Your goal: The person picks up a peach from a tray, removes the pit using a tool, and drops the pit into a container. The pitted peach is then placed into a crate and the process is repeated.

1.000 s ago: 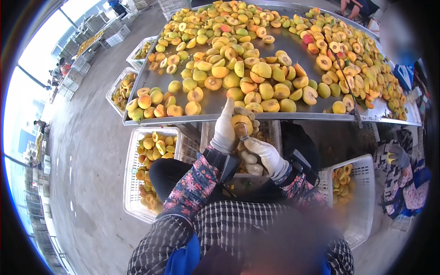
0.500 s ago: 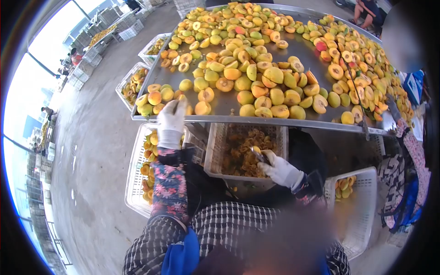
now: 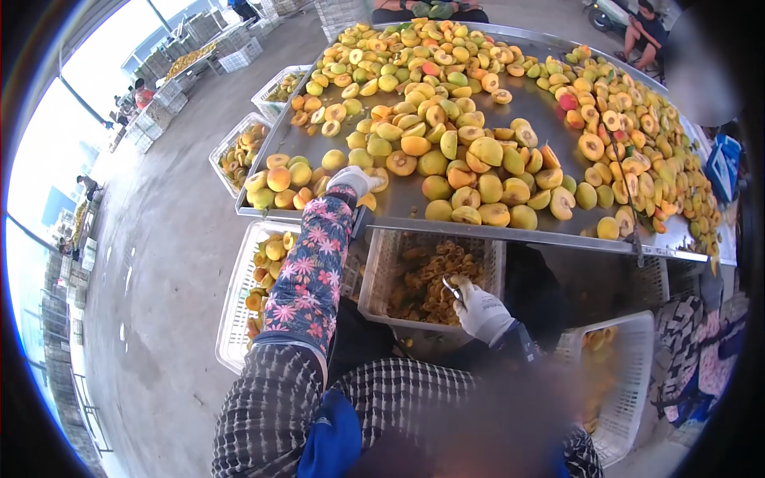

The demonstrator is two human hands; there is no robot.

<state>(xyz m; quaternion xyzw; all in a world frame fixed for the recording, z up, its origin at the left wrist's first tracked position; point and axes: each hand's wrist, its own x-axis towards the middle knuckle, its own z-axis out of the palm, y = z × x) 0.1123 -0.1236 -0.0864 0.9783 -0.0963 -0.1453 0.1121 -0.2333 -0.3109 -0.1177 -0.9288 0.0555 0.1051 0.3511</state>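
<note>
My left hand (image 3: 355, 182), in a white glove, reaches over the front left of a metal table (image 3: 319, 147). Its fingers close on a yellow peach half (image 3: 380, 178) among the others. Low in front of me, my right hand (image 3: 484, 313), also gloved, grips a small metal tool (image 3: 453, 288) with a curved end; the handle is hidden in the palm. That tool is above a white crate (image 3: 373, 279) holding brownish peach scraps (image 3: 434, 275). Many halved peaches (image 3: 454, 143) lie heaped across the table, cut faces turned various ways.
Left of my knees stands a white crate (image 3: 233, 319) with peach pieces; another crate (image 3: 633, 382) is at the right. Two more crates (image 3: 219, 151) line the table's left side. A thin dark rod (image 3: 624, 183) crosses the right heap. People sit beyond the table.
My left hand has moved right and farther over the table, from the near-left peaches to a half beside them. The yellow piece at the tool's tip no longer shows. The view has shifted slightly.
</note>
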